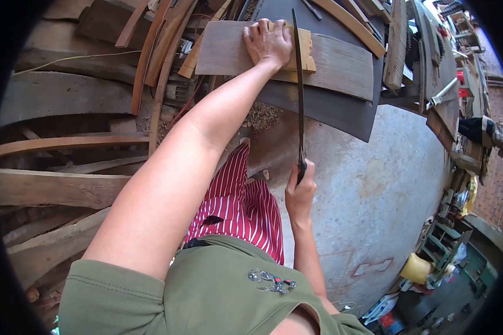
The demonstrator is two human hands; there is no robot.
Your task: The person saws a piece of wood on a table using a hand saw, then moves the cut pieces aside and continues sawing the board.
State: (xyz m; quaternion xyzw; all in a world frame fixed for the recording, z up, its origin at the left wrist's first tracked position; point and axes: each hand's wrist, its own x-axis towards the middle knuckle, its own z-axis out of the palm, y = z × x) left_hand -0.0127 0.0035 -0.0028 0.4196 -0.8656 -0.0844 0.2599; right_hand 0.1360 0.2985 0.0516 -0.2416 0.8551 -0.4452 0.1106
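Note:
My left hand (268,43) presses down from above, its bent fingers over a yellowish wooden block (306,53) and the wide grey-brown board (343,62) under it. Part of the block is hidden by the hand. In my right hand (300,192), the fingers are wrapped round the dark handle of a handsaw (300,106). The saw's long narrow blade points away from me and crosses over the block and board, just right of my left hand.
Beneath the board lies a dark flat panel (355,120). Curved wooden pieces (151,61) and thick planks (56,187) are piled at left. Sawdust (262,116) lies below the panel. At right are a concrete floor (374,173), a yellow container (416,269) and another person (494,133).

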